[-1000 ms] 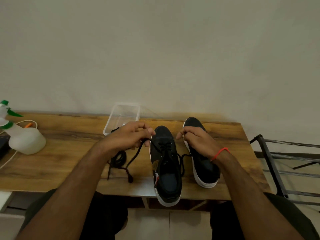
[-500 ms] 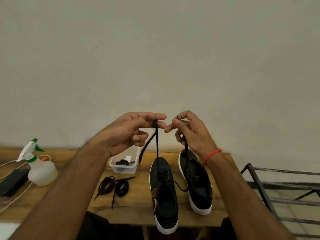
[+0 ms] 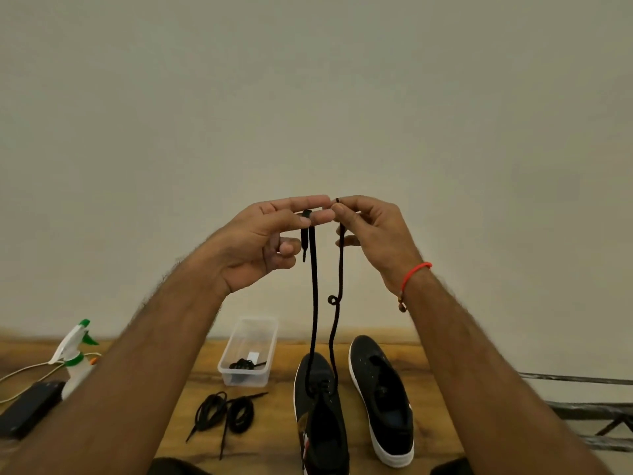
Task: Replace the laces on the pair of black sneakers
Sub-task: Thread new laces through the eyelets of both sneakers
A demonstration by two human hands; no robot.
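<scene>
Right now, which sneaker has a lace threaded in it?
The left sneaker: its lace runs up to both hands, left hand and right hand. The right sneaker shows bare eyelets.

You are seated at a wooden table (image 3: 274, 437) set against a plain painted wall (image 3: 308, 97), which points to a room in a home. A spray bottle (image 3: 73, 358) stands by the table's left edge; a metal rack (image 3: 582, 413) lies beyond its right edge.

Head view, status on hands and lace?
Left hand and right hand each pinch an end of the black lace, raised. Lace threaded in the near black sneaker. Nothing obstructing.
</scene>
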